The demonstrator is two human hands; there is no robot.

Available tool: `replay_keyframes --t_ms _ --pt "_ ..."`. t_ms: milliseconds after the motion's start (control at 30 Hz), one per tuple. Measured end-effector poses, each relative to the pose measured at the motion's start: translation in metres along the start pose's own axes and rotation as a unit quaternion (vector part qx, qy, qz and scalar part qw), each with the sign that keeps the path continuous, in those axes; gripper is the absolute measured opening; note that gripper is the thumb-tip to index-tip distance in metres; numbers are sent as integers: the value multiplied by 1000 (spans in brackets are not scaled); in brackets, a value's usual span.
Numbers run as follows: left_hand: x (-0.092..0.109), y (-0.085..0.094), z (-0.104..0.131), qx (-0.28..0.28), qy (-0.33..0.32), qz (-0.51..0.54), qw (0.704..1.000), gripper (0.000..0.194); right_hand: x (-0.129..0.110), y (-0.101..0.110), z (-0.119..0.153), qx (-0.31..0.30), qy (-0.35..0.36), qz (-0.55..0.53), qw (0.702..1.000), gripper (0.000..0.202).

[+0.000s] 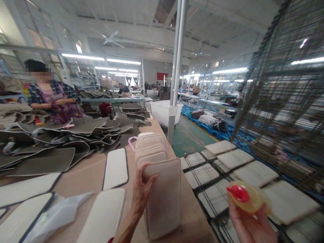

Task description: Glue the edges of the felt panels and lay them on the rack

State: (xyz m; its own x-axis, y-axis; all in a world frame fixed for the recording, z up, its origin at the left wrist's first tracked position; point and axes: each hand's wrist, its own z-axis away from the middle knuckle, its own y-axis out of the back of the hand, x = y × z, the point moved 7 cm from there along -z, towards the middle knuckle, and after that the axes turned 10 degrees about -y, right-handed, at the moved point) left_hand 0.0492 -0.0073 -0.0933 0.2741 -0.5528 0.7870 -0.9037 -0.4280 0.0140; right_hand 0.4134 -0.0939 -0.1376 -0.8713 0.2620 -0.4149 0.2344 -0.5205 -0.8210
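Note:
My left hand point(144, 185) pinches the upper left edge of a beige rounded panel point(164, 199), which is tilted up at the table's right edge. Behind it a row of similar panels point(150, 145) leans in an overlapping stack. At the lower right, my right hand point(249, 219) is wrapped round a yellowish bottle point(250, 197) with a red cap that points left. Left of my left hand, cream panels point(116, 168) lie flat on the brown table point(88, 177). A translucent plastic sheet point(59, 214) lies at the lower left.
Grey-brown pieces point(50, 158) are heaped across the table's left side, where a person point(53, 94) stands. More cream panels point(238, 158) lie on a wire rack at the right. A metal post point(174, 84) and white bin point(162, 113) stand beyond the table.

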Motion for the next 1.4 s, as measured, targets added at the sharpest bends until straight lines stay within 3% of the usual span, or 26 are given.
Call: replay_keyframes --t_ms 100,167,233,300,400,467,533,633,733,800,833,933,1067,1133,1233,1333,1400 --pt "2 -8 38 20 126 41 991 77 -8 -10 4 -34 15 0 999 47" --pt "4 -6 60 42 188 12 981 74 -13 -19 10 -49 21 -5 999 44" --pt "10 -2 68 47 212 -26 976 68 -19 -29 17 -71 37 -5 997 41" --pt "20 -3 61 13 207 -43 977 67 -28 -40 22 -104 62 11 993 42" --pt "42 -16 34 -103 165 -46 980 69 -48 -53 30 -148 96 54 983 46" --pt "61 -33 16 -219 113 -38 968 67 -66 -62 35 -167 116 82 976 49" --pt "80 -54 7 -344 60 -35 936 59 -88 -75 44 -195 134 118 964 52" --pt "103 -83 5 -507 17 -33 861 49 -121 -103 65 -263 175 178 932 55" --pt "121 -101 -4 -599 14 -15 801 41 -145 -128 86 -332 214 223 891 57" --pt "127 -100 -26 -578 25 -6 815 37 -153 -136 92 -349 221 250 876 60" --pt "128 -95 -40 -542 38 3 840 36 -156 -136 91 -347 223 257 874 61" --pt "122 -66 -77 -393 104 45 912 44 -167 -129 83 -324 250 234 882 56" --pt "109 -18 -100 -185 146 92 967 61 -177 -117 69 -286 264 200 899 45" --pt "109 -6 -104 -116 130 113 978 61 -181 -118 65 -281 262 200 902 45" --pt "121 -5 -107 -40 89 177 979 57 -189 -132 65 -309 301 174 885 43" --pt "147 -17 -110 49 -2 282 958 50 -188 -148 57 -312 312 182 879 45" --pt "163 -32 -111 65 -45 313 946 48 -185 -155 49 -294 300 197 886 48"
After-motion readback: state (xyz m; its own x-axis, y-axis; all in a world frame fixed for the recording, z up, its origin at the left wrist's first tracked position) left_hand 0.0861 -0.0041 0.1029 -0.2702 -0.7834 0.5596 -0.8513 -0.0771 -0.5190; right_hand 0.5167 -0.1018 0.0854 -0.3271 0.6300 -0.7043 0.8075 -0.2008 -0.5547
